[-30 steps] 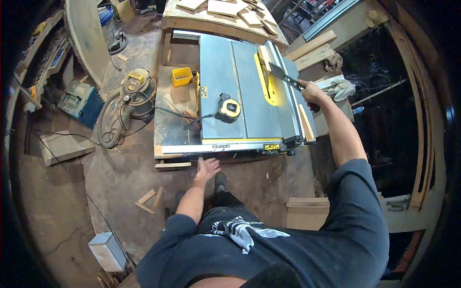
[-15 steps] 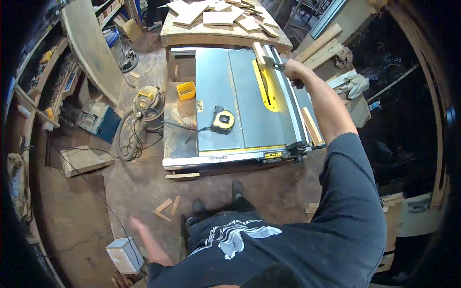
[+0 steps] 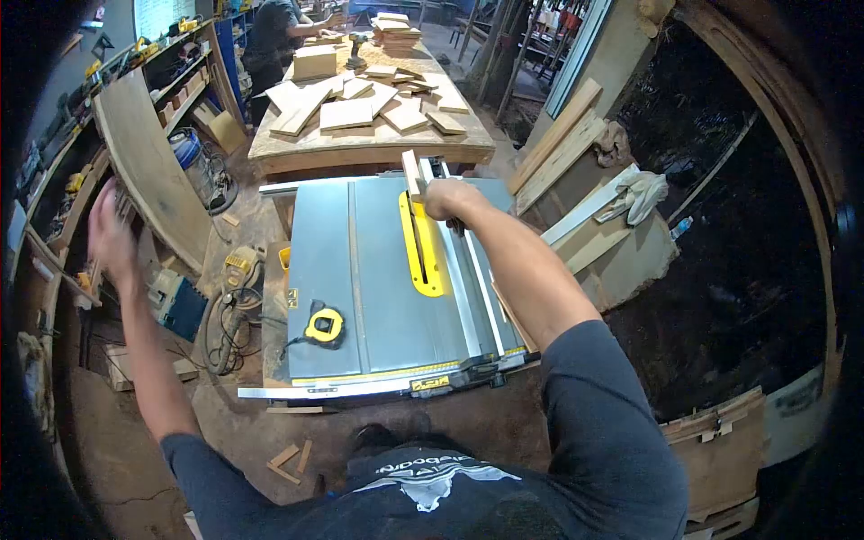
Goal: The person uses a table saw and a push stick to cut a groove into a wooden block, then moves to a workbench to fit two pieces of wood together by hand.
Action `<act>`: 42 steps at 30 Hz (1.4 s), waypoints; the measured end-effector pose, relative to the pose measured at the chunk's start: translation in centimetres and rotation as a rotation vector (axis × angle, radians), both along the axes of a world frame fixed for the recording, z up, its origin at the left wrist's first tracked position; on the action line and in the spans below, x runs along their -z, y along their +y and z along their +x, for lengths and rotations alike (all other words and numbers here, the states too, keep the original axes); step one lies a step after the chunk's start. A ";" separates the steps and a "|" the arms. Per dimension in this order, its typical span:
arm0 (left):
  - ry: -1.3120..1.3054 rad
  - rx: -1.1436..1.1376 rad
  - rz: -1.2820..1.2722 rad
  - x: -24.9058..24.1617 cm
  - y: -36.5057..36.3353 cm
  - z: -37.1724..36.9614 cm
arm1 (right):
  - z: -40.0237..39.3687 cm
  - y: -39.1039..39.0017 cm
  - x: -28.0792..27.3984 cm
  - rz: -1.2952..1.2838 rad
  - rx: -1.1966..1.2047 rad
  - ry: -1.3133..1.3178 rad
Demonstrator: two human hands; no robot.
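My right hand (image 3: 452, 200) is closed at the far end of the table saw (image 3: 319, 234), next to a pale wood strip (image 3: 411, 171) along the fence (image 3: 463, 301). Its fingers wrap round a dark flat tool, now mostly hidden by the hand. Just in front lies the yellow throat plate (image 3: 432, 265) with its slot. Out to the left, my left hand (image 3: 110, 234) is raised in the air, blurred, fingers stretched out and holding nothing visible. A yellow and black tape measure (image 3: 324, 324) rests on the saw top's near left part.
Beyond the saw, a workbench (image 3: 279, 162) carries many wood pieces (image 3: 346, 114) and a drill (image 3: 356, 54). Another person (image 3: 274, 36) stands at its far left. A vacuum (image 3: 238, 270) with a hose sits left of the saw. Boards (image 3: 562, 135) lean at right.
My left hand has swung up and forward from low at the left. My right hand has reached farther along the fence beside the wood strip. The head view has tilted up, showing more workbench.
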State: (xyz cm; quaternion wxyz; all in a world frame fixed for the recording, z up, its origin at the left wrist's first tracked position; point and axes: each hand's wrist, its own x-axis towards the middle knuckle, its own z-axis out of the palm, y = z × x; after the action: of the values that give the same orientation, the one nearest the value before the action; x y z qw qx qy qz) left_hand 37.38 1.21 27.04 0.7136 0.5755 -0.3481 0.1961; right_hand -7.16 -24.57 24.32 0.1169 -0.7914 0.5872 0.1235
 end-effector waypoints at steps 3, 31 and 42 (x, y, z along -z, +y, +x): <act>0.024 0.196 0.164 -1.4 -11.7 -2.2 | -0.1 -1.2 -0.2 -0.002 -0.005 -0.015; 0.222 0.943 1.213 29.7 -64.7 -24.1 | -3.0 -0.6 -0.5 -0.070 0.101 0.072; -0.380 1.070 0.486 6.0 -61.7 -17.4 | -24.7 3.5 11.6 -0.448 0.212 0.010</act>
State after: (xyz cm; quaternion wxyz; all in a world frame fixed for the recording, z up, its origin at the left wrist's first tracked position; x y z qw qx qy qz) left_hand 20.00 -60.50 21.03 0.4873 0.4223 -0.7441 -0.1748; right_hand -31.90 -21.11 12.73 -0.0522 -0.7310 0.6801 -0.0186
